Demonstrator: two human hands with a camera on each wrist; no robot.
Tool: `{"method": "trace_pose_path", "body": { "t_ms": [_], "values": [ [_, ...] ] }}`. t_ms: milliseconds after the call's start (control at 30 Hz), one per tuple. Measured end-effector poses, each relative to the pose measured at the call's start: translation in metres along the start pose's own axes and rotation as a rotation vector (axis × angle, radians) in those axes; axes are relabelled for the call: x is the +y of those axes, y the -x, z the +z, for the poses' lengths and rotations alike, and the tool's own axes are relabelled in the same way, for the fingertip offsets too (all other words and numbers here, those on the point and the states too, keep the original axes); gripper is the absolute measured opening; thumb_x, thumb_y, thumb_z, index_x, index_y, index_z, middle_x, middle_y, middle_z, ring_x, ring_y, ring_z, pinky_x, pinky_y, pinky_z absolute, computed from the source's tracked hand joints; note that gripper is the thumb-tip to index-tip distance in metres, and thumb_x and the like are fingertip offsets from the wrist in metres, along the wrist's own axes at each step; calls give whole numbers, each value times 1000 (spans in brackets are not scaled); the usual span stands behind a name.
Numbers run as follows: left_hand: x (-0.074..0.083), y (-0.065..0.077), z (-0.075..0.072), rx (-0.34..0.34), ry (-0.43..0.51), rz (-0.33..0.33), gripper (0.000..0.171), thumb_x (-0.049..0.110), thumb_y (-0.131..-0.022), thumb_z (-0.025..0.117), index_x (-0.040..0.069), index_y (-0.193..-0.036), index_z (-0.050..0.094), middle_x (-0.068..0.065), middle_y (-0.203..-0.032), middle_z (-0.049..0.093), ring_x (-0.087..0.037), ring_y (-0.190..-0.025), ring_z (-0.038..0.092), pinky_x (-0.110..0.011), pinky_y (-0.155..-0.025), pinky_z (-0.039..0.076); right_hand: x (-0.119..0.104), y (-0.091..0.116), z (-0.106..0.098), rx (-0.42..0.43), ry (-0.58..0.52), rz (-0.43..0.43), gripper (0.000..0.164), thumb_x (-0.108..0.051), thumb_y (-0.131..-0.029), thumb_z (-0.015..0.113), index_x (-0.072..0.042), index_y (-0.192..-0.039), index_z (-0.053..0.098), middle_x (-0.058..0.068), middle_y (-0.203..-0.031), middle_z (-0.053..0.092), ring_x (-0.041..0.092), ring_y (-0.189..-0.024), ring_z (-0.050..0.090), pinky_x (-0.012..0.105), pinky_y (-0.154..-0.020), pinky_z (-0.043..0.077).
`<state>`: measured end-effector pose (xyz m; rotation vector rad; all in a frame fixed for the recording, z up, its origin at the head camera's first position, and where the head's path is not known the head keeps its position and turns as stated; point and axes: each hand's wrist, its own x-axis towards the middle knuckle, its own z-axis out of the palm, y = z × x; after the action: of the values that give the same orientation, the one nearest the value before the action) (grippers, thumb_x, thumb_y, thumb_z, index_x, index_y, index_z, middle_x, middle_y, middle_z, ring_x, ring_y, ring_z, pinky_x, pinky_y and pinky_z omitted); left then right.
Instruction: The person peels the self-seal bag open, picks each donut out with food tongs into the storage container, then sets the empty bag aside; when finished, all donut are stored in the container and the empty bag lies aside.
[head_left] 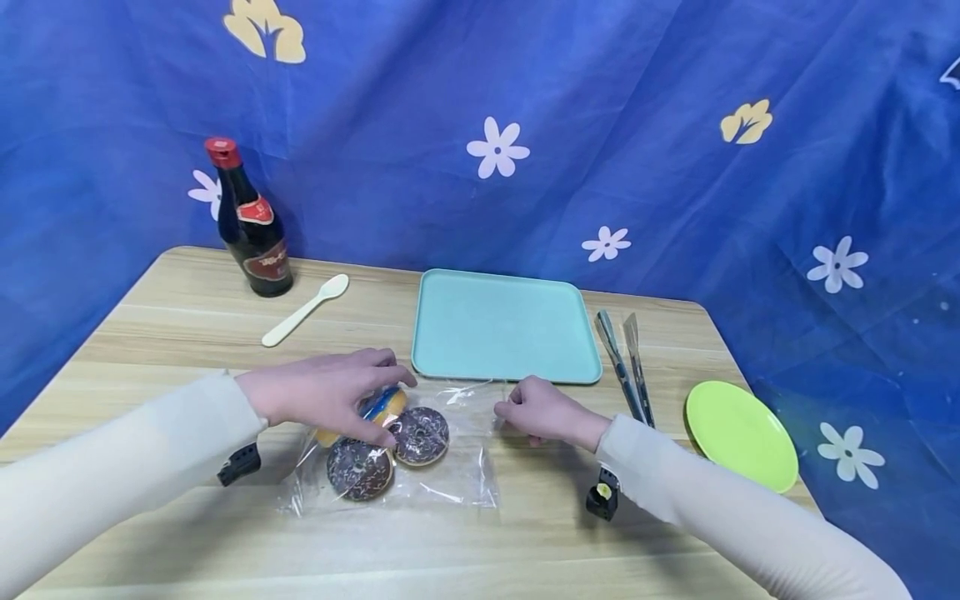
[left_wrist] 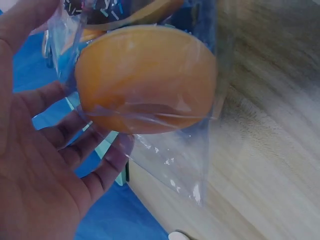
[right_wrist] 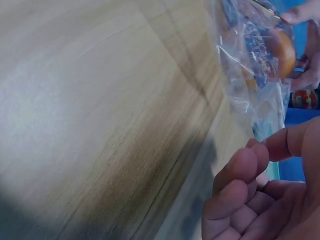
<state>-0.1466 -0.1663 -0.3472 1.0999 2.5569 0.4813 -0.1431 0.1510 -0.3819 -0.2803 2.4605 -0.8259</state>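
Note:
A clear plastic bag (head_left: 468, 450) holds two dark doughnuts with pale sprinkles (head_left: 422, 437) and a blue-topped doughnut (head_left: 395, 404). My left hand (head_left: 330, 387) grips the bag from its left, thumb and fingers spread round the doughnuts. Close up in the left wrist view, the plain golden underside of a doughnut (left_wrist: 145, 80) shows through the plastic beside the fingers. At the bag's right edge, my right hand (head_left: 543, 412) has its fingers curled, with thumb and forefinger pinching the upper corner; the exact contact is partly hidden.
Behind the bag lies a light blue tray (head_left: 502, 325). Tongs (head_left: 622, 367) and another long metal utensil (head_left: 639, 367) are right of it, beyond them a green plate (head_left: 741, 436). A dark bottle with a red cap (head_left: 255, 237) and a white spoon (head_left: 306, 311) are at the back left.

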Motion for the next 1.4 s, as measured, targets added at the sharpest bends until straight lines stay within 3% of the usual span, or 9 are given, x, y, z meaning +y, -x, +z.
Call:
{"method": "trace_pose_path", "body": {
  "t_ms": [400, 667, 900, 1133, 1400],
  "values": [
    [-4, 0, 3, 11, -45, -6, 81, 65, -83, 79, 12, -141, 62, -1, -115, 60, -9, -90, 54, -27, -71, 47, 15, -3, -13, -207, -279, -15, 32, -14, -104, 56, -4, -74, 56, -1, -63, 54, 10, -55, 52, 22, -54, 44],
    [-5, 1, 4, 28, -95, 7, 79, 64, -85, 77, 11, -141, 63, -4, -125, 62, -15, -102, 62, -39, -84, 56, 26, -5, -17, -275, -302, -74, 24, -13, -106, 56, 2, -88, 61, 1, -69, 56, 13, -61, 54, 22, -58, 47],
    [-5, 0, 3, 20, -98, 15, 79, 64, -86, 76, 10, -142, 63, -5, -124, 62, -14, -100, 62, -39, -84, 56, 30, -7, -15, -249, -275, -78, 25, -19, -106, 58, 0, -91, 65, 0, -70, 59, 11, -60, 55, 21, -54, 46],
    [-2, -2, 3, 13, -109, 26, 78, 62, -86, 76, 8, -141, 63, -5, -121, 62, -12, -96, 59, -38, -80, 55, 29, 2, -6, -187, -277, 58, 51, -49, -104, 59, -9, -73, 65, -4, -55, 56, 9, -47, 51, 21, -46, 41],
    [-1, -4, 4, 3, -119, 15, 77, 62, -86, 76, 10, -142, 63, -4, -121, 62, -13, -97, 60, -38, -81, 55, 19, 11, 10, -178, -332, 114, 56, -57, -102, 58, -11, -70, 64, -5, -53, 52, 9, -45, 46, 21, -45, 40]
  ]
}}
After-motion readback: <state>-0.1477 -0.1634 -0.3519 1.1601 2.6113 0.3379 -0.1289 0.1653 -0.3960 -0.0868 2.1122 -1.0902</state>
